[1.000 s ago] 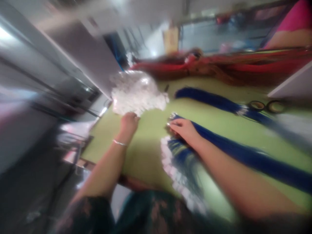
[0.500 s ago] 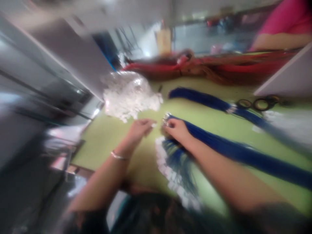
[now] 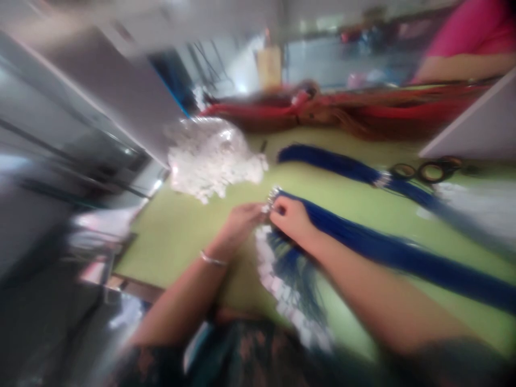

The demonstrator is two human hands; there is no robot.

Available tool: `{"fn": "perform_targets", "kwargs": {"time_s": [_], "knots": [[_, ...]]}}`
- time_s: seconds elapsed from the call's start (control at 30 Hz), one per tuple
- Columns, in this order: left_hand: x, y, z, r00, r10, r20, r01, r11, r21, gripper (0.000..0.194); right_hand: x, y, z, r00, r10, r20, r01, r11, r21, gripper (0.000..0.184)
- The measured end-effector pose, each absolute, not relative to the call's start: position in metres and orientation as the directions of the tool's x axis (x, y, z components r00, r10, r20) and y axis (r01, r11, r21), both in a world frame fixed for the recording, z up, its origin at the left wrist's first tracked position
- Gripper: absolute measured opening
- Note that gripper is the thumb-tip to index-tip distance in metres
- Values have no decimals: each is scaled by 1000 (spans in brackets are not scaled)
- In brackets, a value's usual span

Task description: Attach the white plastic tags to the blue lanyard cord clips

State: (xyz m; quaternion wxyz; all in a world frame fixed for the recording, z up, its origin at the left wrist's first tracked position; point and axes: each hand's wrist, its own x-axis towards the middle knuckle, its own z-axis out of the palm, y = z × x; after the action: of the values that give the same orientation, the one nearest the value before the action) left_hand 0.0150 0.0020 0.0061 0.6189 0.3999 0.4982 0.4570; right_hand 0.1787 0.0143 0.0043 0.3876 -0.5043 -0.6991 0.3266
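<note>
My left hand pinches a small white connector housing, held right against the end of the blue wires. Closed at the tip of the long blue wire bundle is my right hand, its thumb and forefinger pressed together on a wire end. The exact wire is too blurred to make out. Silvery tips show at the bundle's end. Below my hands, a row of white connectors lies on the table, with blue wires fanning out from them.
A clear plastic bag of white connectors lies at the back left of the green table. Behind are a second blue bundle, black-handled scissors and red wires. A person in a pink sleeve is across the table.
My left hand has moved right with the white connector housing and now meets my right hand at the wire ends. My right hand has hardly moved.
</note>
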Motion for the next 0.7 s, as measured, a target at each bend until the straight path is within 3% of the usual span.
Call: {"fn": "perform_targets", "kwargs": {"time_s": [0.27,0.47,0.7], "knots": [[18,-1,-4,-40,998,-38,292,48,955,21,179,14,7,-223,954,202,549,294,-782,8],[17,0,-11,-63,996,-70,252,84,964,26,183,20,6,-211,972,108,532,206,-821,12],[20,-2,-7,-46,993,-109,219,117,969,21,184,19,5,-281,956,85,536,230,-813,13]]}}
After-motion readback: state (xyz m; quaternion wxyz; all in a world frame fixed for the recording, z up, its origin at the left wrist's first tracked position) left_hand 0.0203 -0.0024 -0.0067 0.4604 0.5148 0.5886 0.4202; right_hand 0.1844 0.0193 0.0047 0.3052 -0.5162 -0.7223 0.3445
